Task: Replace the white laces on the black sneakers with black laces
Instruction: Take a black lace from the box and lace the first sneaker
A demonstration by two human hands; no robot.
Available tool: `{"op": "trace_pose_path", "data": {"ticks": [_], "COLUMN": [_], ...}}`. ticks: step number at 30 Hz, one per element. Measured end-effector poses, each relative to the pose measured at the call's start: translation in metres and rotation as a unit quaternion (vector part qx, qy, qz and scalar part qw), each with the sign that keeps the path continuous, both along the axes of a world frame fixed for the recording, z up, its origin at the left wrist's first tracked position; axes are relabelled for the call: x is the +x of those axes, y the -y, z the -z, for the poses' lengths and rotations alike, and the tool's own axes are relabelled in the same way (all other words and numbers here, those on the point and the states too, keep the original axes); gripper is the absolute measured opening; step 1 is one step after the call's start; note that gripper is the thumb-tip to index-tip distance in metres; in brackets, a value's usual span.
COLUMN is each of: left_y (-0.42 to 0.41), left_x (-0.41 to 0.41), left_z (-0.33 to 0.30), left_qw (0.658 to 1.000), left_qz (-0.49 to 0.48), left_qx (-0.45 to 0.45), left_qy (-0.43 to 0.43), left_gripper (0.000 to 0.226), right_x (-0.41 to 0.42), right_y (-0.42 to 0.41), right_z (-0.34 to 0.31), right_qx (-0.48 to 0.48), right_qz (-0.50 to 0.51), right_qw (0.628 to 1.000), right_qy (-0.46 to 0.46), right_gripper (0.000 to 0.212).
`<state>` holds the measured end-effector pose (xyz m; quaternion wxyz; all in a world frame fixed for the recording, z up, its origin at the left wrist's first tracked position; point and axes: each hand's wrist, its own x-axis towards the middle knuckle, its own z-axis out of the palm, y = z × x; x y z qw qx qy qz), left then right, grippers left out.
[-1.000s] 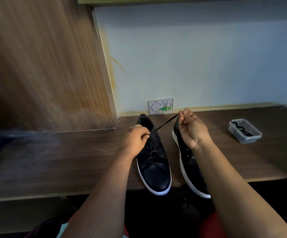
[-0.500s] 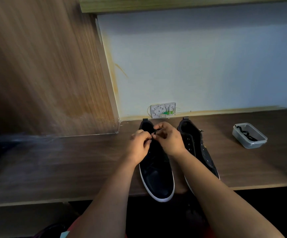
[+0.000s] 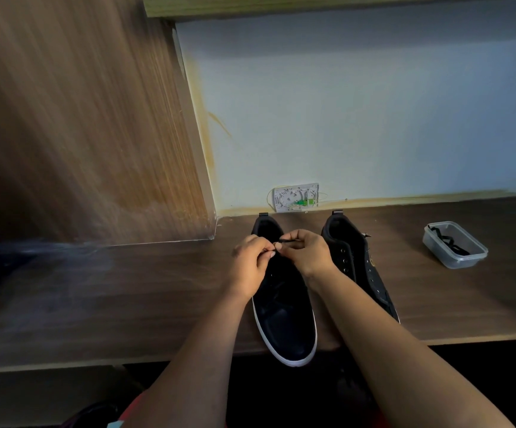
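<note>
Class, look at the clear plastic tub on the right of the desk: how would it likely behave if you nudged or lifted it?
The clear plastic tub looks thin-walled and holds only what looks like a black lace, so it is probably very light. Standing low and wide on the smooth wooden desk, it would likely slide rather than tip.

two black sneakers lying side by side on the desk

left sneaker [image 3: 284,316] is wearing a black lace [image 3: 287,240], its end lifting above the tongue; right sneaker [image 3: 358,267] is sitting with bare eyelets.
</note>
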<state>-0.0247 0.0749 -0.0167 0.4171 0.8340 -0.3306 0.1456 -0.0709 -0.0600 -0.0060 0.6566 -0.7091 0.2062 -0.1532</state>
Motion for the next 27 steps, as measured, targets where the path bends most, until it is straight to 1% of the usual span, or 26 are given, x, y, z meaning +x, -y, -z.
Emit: {"op": "trace_pose_path", "data": {"ticks": [3, 7, 8, 10, 12, 14, 19, 23, 27], "left_y": [-0.001, 0.000, 0.000, 0.001, 0.002, 0.002, -0.002, -0.006, -0.008], "left_x": [-0.001, 0.001, 0.001, 0.001, 0.000, -0.001, 0.001, 0.004, 0.008], "left_z": [0.000, 0.002, 0.003, 0.004, 0.004, 0.004, 0.007, 0.004, 0.002], "left_qw": [1.000, 1.000, 1.000, 1.000, 1.000, 1.000, 1.000, 0.998, 0.997], "left_qz": [0.003, 0.003, 0.005, 0.006, 0.004, 0.004, 0.007, 0.027, 0.045], "left_qx": [-0.002, 0.001, 0.001, 0.005, 0.005, 0.003, -0.014, -0.032, -0.022], "left_qy": [-0.002, -0.001, -0.003, -0.004, -0.003, -0.007, -0.017, -0.046, -0.055], "left_gripper": [0.005, 0.005, 0.006, 0.006, 0.006, 0.005, 0.006, 0.010, 0.013], "right_x": [-0.002, -0.005, -0.005, -0.003, -0.001, 0.002, 0.002, 0.000, 0.000], "right_y": [0.002, 0.003, 0.003, 0.006, 0.009, 0.011, 0.006, 0.007, 0.006], "right_z": [-0.004, -0.006, -0.005, -0.004, -0.004, -0.003, -0.002, 0.000, 0.003], "right_qx": [0.018, 0.065, 0.049, -0.042, -0.131, -0.182, -0.227, -0.208, -0.274], "right_qz": [-0.011, -0.041, -0.045, -0.048, -0.052, -0.058, -0.086, -0.094, -0.076], "right_qw": [1.000, 0.997, 0.998, 0.998, 0.989, 0.980, 0.968, 0.972, 0.957], "right_qy": [0.008, 0.024, 0.021, -0.009, -0.041, -0.056, -0.063, -0.054, -0.056], "right_gripper": [0.014, 0.010, 0.009, 0.004, 0.005, 0.004, 0.018, 0.014, 0.015]}}
